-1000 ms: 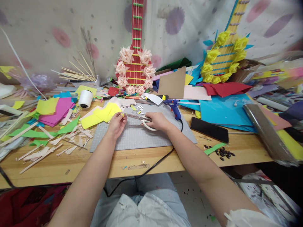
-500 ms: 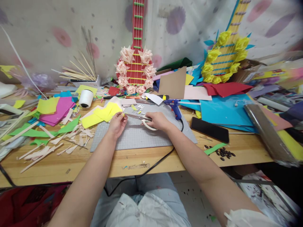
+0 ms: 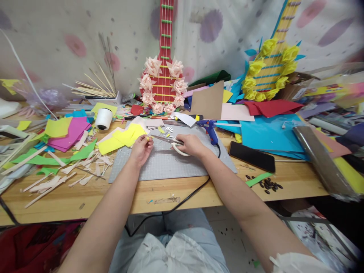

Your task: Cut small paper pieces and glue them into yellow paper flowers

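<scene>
Near the far edge of the grey cutting mat (image 3: pixel 170 167), my left hand (image 3: pixel 140 148) pinches a tiny yellow paper scrap (image 3: pixel 147 138) at the scissors (image 3: pixel 170 141) gripped in my right hand (image 3: pixel 190 145), several snipped bits (image 3: pixel 168 130) already lying beyond.

left hand (image 3: pixel 140 149) pinching, right hand (image 3: pixel 190 145) gripping, forearms extended

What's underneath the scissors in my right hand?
Under the scissors lies the grey cutting mat, on the wooden table. The right hand covers the handles and the mat below them, so anything there is hidden.
</scene>
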`<control>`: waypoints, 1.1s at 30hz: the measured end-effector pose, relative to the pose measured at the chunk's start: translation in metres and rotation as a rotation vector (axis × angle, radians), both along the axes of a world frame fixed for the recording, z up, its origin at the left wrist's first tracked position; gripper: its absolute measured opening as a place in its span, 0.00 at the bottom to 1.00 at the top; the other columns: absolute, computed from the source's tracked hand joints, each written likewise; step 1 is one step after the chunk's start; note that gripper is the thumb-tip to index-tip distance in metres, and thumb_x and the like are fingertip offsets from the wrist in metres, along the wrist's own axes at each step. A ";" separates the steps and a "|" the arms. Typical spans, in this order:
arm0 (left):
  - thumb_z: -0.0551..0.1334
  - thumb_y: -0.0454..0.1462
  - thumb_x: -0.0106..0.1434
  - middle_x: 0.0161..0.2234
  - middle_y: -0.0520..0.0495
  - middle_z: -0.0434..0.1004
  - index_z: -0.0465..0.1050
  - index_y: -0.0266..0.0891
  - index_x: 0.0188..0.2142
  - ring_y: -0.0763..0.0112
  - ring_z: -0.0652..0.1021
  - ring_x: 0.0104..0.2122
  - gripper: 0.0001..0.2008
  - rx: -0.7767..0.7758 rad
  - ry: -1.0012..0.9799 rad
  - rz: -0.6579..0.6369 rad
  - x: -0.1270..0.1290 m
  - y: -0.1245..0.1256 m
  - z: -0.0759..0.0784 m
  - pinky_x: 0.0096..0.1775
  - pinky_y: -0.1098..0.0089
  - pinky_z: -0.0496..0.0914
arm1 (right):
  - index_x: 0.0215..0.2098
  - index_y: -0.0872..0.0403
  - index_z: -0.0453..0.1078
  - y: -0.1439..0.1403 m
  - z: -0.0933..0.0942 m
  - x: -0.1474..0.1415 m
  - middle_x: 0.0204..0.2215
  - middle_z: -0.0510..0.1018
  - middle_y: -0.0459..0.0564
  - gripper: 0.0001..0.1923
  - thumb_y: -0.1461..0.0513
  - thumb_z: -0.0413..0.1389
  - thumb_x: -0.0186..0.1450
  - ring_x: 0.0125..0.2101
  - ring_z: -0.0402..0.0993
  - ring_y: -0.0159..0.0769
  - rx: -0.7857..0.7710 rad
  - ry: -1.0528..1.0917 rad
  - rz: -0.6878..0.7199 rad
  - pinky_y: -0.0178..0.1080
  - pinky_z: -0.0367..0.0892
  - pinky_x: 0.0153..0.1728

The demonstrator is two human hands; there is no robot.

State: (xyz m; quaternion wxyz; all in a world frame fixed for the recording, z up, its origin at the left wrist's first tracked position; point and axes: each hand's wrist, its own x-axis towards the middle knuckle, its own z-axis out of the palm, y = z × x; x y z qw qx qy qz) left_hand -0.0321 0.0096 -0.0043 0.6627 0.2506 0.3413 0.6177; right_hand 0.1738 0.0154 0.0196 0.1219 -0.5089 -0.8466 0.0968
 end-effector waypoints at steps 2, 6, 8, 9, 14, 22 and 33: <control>0.59 0.25 0.53 0.20 0.55 0.63 0.59 0.37 0.26 0.84 0.64 0.18 0.09 0.002 -0.006 -0.002 0.000 0.000 -0.001 0.19 0.83 0.55 | 0.32 0.52 0.68 -0.001 0.001 0.000 0.29 0.75 0.48 0.19 0.46 0.52 0.57 0.27 0.66 0.33 0.002 0.001 0.009 0.34 0.47 0.25; 0.59 0.26 0.52 0.19 0.55 0.62 0.59 0.36 0.25 0.84 0.64 0.18 0.09 0.008 -0.009 -0.002 0.000 0.001 -0.001 0.19 0.83 0.55 | 0.32 0.51 0.68 -0.002 0.001 -0.001 0.29 0.76 0.47 0.19 0.46 0.52 0.56 0.28 0.66 0.33 -0.002 -0.011 0.023 0.34 0.47 0.25; 0.59 0.26 0.52 0.20 0.55 0.62 0.59 0.36 0.25 0.84 0.64 0.18 0.09 0.006 0.000 -0.001 0.000 0.000 -0.001 0.18 0.83 0.55 | 0.33 0.51 0.68 -0.002 0.000 -0.001 0.29 0.76 0.47 0.19 0.46 0.53 0.56 0.29 0.67 0.33 0.003 -0.015 0.021 0.34 0.47 0.25; 0.59 0.26 0.52 0.20 0.55 0.62 0.59 0.36 0.26 0.84 0.64 0.18 0.09 0.005 0.004 0.001 0.000 0.000 -0.001 0.18 0.83 0.55 | 0.33 0.51 0.68 -0.002 0.000 -0.002 0.29 0.76 0.47 0.19 0.46 0.53 0.56 0.29 0.67 0.33 0.007 -0.016 0.019 0.34 0.47 0.25; 0.60 0.27 0.53 0.20 0.55 0.62 0.59 0.37 0.26 0.84 0.64 0.18 0.09 -0.007 0.011 0.004 0.001 0.000 0.000 0.18 0.83 0.55 | 0.33 0.51 0.68 -0.001 -0.001 -0.002 0.29 0.76 0.47 0.19 0.45 0.52 0.56 0.29 0.67 0.34 0.012 -0.013 0.029 0.34 0.47 0.25; 0.60 0.27 0.53 0.20 0.56 0.62 0.59 0.37 0.26 0.85 0.64 0.18 0.09 -0.010 0.012 0.010 0.001 0.000 -0.001 0.18 0.83 0.55 | 0.34 0.51 0.69 -0.001 -0.002 -0.001 0.30 0.76 0.48 0.19 0.46 0.52 0.57 0.29 0.66 0.34 0.016 -0.016 0.038 0.34 0.47 0.26; 0.60 0.27 0.53 0.19 0.56 0.60 0.59 0.36 0.26 0.84 0.63 0.17 0.08 0.005 0.027 -0.003 0.000 0.002 -0.004 0.18 0.82 0.54 | 0.32 0.52 0.69 -0.001 -0.001 -0.002 0.28 0.76 0.47 0.19 0.46 0.51 0.57 0.28 0.66 0.32 0.027 -0.021 0.033 0.34 0.46 0.25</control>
